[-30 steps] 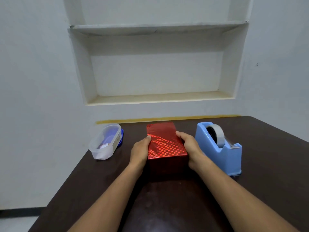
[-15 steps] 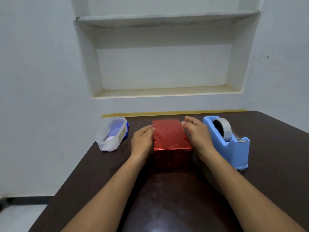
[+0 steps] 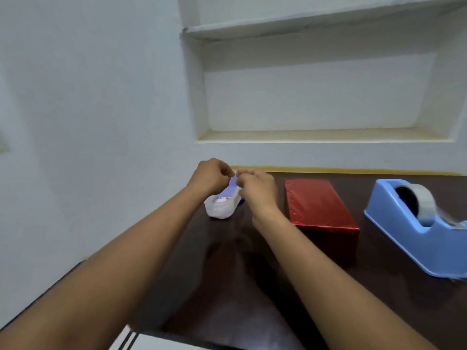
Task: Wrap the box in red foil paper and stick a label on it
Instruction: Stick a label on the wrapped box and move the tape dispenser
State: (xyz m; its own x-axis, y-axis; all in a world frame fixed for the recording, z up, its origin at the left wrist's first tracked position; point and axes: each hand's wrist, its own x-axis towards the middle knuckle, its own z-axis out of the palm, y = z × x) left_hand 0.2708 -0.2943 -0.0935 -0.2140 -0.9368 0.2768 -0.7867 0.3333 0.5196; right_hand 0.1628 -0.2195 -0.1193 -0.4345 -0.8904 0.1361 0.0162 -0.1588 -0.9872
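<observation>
Left hand: the left hand (image 3: 211, 176) is raised above the far left part of the table, its fingers curled, thumb and forefinger brought together at the tips as in a pinch. Whatever it pinches is too small and blurred to identify.
Right hand: the right hand (image 3: 257, 189) meets the left one fingertip to fingertip, its fingers likewise curled into a pinch. I cannot tell whether it has hold of a label, a backing sheet or nothing.
Container: a small translucent plastic tub (image 3: 222, 207) stands open directly under both hands. Inside it shows something white with red and blue marks, too blurred to name; a blue lid appears to lie beneath or behind it.
Box: the red foil-wrapped box (image 3: 319, 207) lies flat on the table just to the right of the right wrist, untouched by either hand.
Wrapping: judged complete; foil covers every visible face and no loose flap shows.
Label: none visible on the top or near face of the box; this step is judged outstanding.
Step in hand: probably taking a label from the tub.
Tape dispenser: the blue tape dispenser (image 3: 414, 238), roll loaded, sits right of the box, apart from it.
Table: dark wooden table (image 3: 252, 286).
</observation>
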